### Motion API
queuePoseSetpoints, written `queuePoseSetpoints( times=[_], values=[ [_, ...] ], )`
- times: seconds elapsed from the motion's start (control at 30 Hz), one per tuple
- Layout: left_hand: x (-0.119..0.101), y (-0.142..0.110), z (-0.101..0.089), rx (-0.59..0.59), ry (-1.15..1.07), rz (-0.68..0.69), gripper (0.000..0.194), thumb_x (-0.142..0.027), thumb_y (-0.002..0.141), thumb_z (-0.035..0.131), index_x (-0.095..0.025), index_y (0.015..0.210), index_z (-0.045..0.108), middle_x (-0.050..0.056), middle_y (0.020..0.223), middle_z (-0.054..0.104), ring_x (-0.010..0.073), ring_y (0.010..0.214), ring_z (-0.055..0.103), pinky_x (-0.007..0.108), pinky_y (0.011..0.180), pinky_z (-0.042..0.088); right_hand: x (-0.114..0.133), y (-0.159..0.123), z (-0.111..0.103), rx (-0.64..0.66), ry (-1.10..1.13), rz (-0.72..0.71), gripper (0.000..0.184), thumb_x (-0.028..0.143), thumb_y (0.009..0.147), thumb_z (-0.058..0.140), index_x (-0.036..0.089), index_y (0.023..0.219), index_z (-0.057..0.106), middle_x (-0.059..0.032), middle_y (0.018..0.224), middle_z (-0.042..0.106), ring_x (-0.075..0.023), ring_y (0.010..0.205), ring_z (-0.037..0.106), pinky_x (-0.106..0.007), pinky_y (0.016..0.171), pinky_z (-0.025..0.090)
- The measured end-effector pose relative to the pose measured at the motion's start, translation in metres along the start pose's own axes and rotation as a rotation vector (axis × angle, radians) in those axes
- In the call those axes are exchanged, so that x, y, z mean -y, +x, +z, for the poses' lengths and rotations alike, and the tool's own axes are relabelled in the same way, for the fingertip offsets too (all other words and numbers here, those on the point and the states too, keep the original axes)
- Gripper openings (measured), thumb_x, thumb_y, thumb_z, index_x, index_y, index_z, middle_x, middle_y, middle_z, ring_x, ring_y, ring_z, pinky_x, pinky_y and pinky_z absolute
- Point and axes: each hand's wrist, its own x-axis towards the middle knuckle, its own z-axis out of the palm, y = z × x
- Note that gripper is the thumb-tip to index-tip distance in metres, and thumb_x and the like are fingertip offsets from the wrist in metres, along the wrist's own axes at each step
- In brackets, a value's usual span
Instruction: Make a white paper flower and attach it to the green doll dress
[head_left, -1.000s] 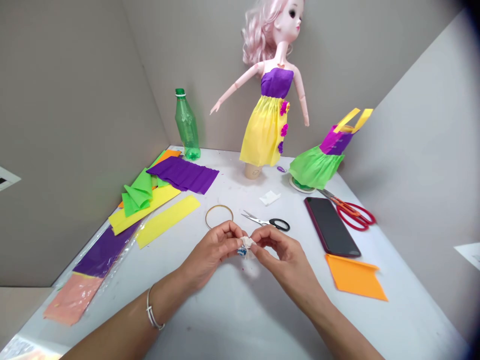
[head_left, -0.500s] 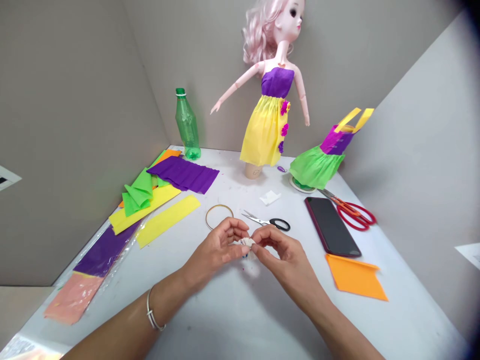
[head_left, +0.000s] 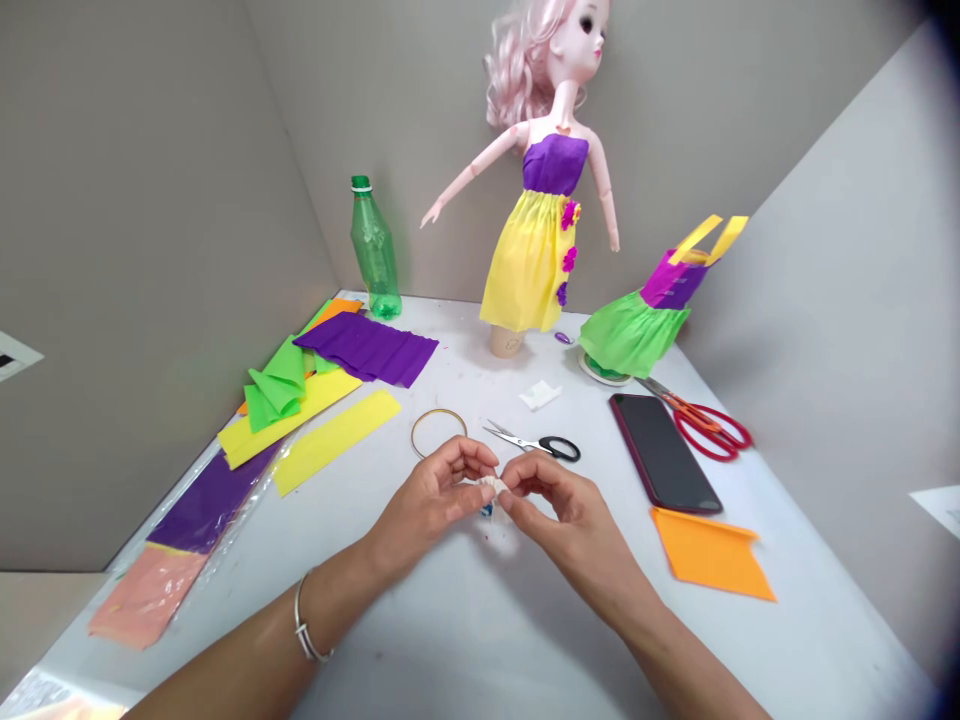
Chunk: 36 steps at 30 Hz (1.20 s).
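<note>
**Item 1:** a small gathered scrap of white crepe paper, held in the air at the middle of your work area, above a white table. A tiny blue piece shows just beneath it; what it is, you cannot tell from this view.

**Hands, 2:** your left hand and your right hand are nearly closed, each pinching the scrap from its own side between thumb and curled fingers. A silver bangle circles your left wrist.

**Nearest your hands:** 1 thin gold hoop, lying flat just past your left hand, and 1 pair of black-handled scissors.

**To the right:** 1 dark smartphone, 1 pair of red-handled scissors, 1 orange paper sheet and 1 white paper scrap.

**To the left:** 1 yellow paper strip, 1 pleated purple crepe sheet, folded green crepe, and 1 pink sheet.

**Back:** 1 green plastic bottle, 1 pink-haired doll in a purple-and-yellow paper dress, and 1 green-and-purple paper dress on a stand.
</note>
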Motion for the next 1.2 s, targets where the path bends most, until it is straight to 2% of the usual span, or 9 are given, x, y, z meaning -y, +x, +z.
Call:
queuePoseSetpoints(
  times=[0.5,0.57,0.7,0.77,0.87,1.0,1.2],
  values=[
    [0.001,0.001,0.000,-0.013,0.057,-0.031,0.019,-0.030,0.086,0.066,-0.020,0.100,0.057,0.001,0.092,0.057,0.0131,0.086,0.055,0.026,0.080,0.044,-0.004,0.002,-0.003,0.009,0.050,0.011,0.010,0.026,0.084,0.062,0.020,0.076,0.061,0.0009,0.081,0.058,-0.0154,0.080,0.055,-0.028,0.076,0.041],
    [0.003,0.000,0.000,-0.053,0.127,0.033,0.018,-0.030,0.087,0.065,-0.021,0.100,0.056,0.001,0.096,0.057,0.0147,0.091,0.056,0.028,0.085,0.044,-0.004,0.002,-0.003,0.007,0.059,0.020,0.010,0.027,0.084,0.062,0.020,0.076,0.062,0.0010,0.080,0.059,-0.0153,0.079,0.054,-0.028,0.075,0.041],
    [0.007,-0.004,0.001,-0.197,0.446,0.327,0.006,-0.024,0.088,0.063,-0.021,0.089,0.058,0.003,0.109,0.056,0.0188,0.111,0.053,0.035,0.100,0.039,-0.005,0.003,-0.002,-0.023,0.058,0.037,0.011,0.027,0.083,0.062,0.020,0.076,0.061,0.0014,0.078,0.058,-0.0149,0.076,0.054,-0.027,0.072,0.041],
    [0.008,-0.005,0.002,-0.207,0.614,0.473,0.003,-0.020,0.088,0.061,-0.022,0.086,0.060,0.004,0.113,0.056,0.0205,0.119,0.049,0.038,0.106,0.035,-0.005,0.003,-0.002,-0.041,0.056,0.034,0.010,0.028,0.083,0.062,0.020,0.077,0.061,0.0013,0.078,0.058,-0.0149,0.075,0.053,-0.027,0.072,0.041],
    [0.008,-0.006,0.002,-0.187,0.770,0.633,0.010,-0.013,0.087,0.060,-0.022,0.090,0.062,0.005,0.113,0.057,0.0233,0.127,0.043,0.044,0.111,0.032,-0.005,0.002,-0.001,-0.061,0.051,0.022,0.011,0.029,0.082,0.063,0.020,0.077,0.061,0.0008,0.078,0.057,-0.0154,0.076,0.053,-0.027,0.072,0.041],
    [0.006,-0.005,0.003,-0.211,0.885,0.688,0.015,-0.008,0.085,0.060,-0.022,0.091,0.061,0.006,0.113,0.057,0.0257,0.129,0.041,0.050,0.111,0.031,-0.005,0.001,0.001,-0.064,0.037,0.003,0.010,0.027,0.083,0.062,0.020,0.076,0.061,0.0003,0.079,0.057,-0.0156,0.076,0.055,-0.028,0.073,0.043],
    [0.007,-0.005,0.004,-0.242,0.935,0.691,0.013,-0.009,0.085,0.060,-0.022,0.089,0.060,0.006,0.113,0.057,0.0261,0.128,0.042,0.052,0.110,0.033,-0.004,-0.001,0.003,-0.067,0.028,-0.025,0.007,0.023,0.083,0.061,0.020,0.077,0.061,0.0003,0.079,0.059,-0.0149,0.074,0.055,-0.027,0.071,0.044]
  ],
)
